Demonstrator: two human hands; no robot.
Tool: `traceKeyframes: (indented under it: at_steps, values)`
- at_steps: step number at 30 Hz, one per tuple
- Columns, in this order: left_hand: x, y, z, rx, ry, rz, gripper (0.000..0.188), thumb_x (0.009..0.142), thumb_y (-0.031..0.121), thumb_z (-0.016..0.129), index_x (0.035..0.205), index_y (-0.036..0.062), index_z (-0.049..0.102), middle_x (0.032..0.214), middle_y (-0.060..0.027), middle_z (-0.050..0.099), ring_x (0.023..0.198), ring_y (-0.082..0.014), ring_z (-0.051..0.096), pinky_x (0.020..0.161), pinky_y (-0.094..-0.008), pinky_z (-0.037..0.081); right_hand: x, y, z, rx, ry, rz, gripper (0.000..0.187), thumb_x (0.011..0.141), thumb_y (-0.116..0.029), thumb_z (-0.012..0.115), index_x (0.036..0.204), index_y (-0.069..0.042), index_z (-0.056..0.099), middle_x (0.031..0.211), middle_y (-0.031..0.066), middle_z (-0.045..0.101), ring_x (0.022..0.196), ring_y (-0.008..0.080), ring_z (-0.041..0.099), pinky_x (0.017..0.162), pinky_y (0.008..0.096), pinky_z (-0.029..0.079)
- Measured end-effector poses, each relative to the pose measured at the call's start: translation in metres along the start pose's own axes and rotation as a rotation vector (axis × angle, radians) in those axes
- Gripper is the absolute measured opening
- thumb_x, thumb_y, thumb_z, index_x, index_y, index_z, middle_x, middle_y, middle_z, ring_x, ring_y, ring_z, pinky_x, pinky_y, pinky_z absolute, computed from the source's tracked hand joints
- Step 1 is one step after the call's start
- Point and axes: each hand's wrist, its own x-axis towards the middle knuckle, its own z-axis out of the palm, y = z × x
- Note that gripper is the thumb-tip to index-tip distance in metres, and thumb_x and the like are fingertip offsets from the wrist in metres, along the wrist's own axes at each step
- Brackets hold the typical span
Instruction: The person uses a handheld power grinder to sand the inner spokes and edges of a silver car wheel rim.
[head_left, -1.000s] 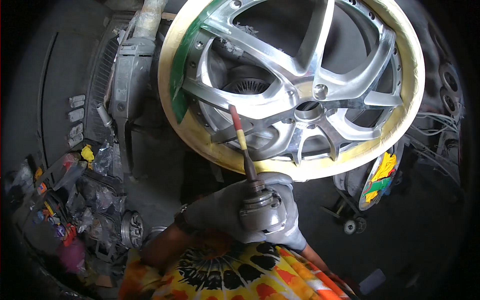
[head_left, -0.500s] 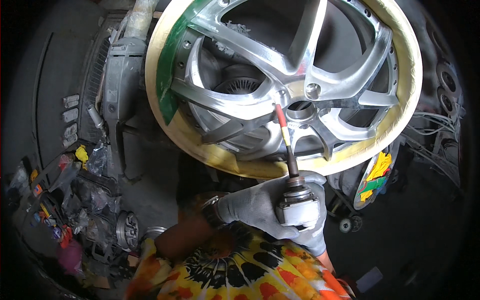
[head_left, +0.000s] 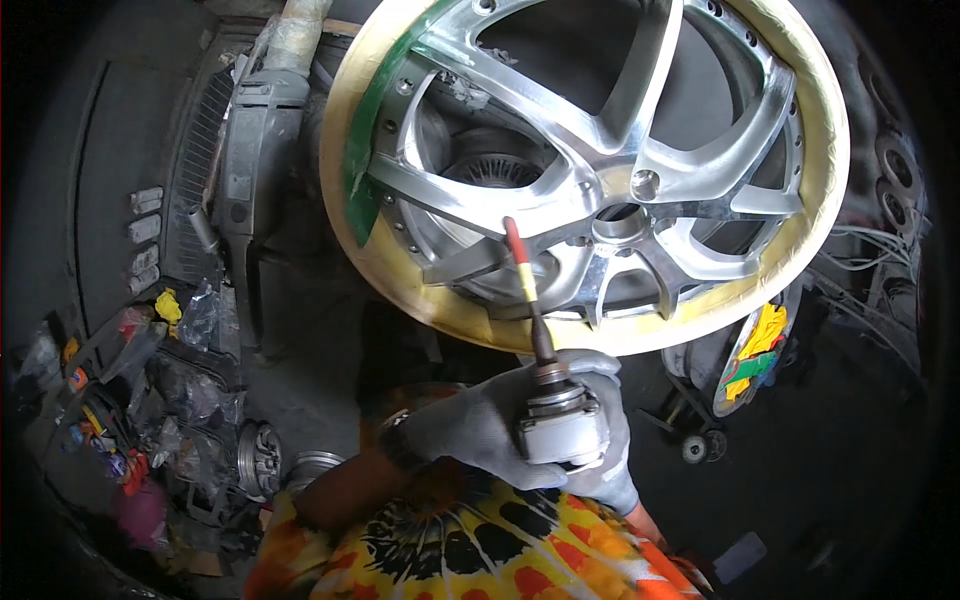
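Note:
In grey gloves, my left hand (head_left: 468, 430) and my right hand (head_left: 612, 440) are closed around a grey-white grinder (head_left: 565, 437). The left comes across from the left side, and the right wraps the far side of the body. A long dark shaft (head_left: 543, 340) leads up from the tool to a red tip with a yellow band (head_left: 517, 250). That tip lies over a shiny spoke of the car wheel rim (head_left: 500, 205), left of its centre hole; whether it touches I cannot tell. Yellowish tape (head_left: 440, 307) covers the rim's outer edge, with a green strip (head_left: 362, 165) on the left.
A grey metal machine housing (head_left: 255, 165) stands at the left. Below it lie plastic bags (head_left: 205, 390) and a smaller wheel (head_left: 258, 460). On the right, a round dish (head_left: 735, 385) holds a yellow cloth (head_left: 765, 335), and pale cables (head_left: 860, 255) hang beyond it.
The grinder and both hands have shifted left in the view, and the red tip has moved from beside the wheel's hub outward along the spoke. The wheel appears slightly further right.

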Motion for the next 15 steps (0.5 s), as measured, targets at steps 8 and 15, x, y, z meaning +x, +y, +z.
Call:
traceKeyframes:
  at_steps: [8, 15]
  values:
    - [-0.015, 0.011, -0.007, -0.072, 0.111, -0.051, 0.06, 0.078, 0.007, 0.084, 0.13, 0.0056, 0.055, 0.116, -0.0004, 0.064, 0.107, -0.0092, 0.06, 0.098, -0.0304, 0.05, 0.016, 0.0, 0.005, 0.035, -0.067, -0.047, 0.079, 0.07, -0.022, 0.093, 0.135, 0.0, 0.053, 0.129, 0.0198, 0.062, 0.117, 0.0347, 0.064, 0.103, 0.0432, 0.05]
    - [0.024, -0.013, 0.004, 0.12, -0.029, 0.013, 0.081, 0.078, 0.011, 0.086, 0.146, 0.0015, 0.043, 0.122, -0.0025, 0.061, 0.113, -0.0114, 0.058, 0.106, -0.0334, 0.047, -0.006, 0.009, -0.022, -0.059, 0.062, 0.03, 0.075, 0.072, -0.022, 0.091, 0.133, -0.001, 0.053, 0.123, 0.0181, 0.064, 0.111, 0.033, 0.067, 0.095, 0.0405, 0.053]
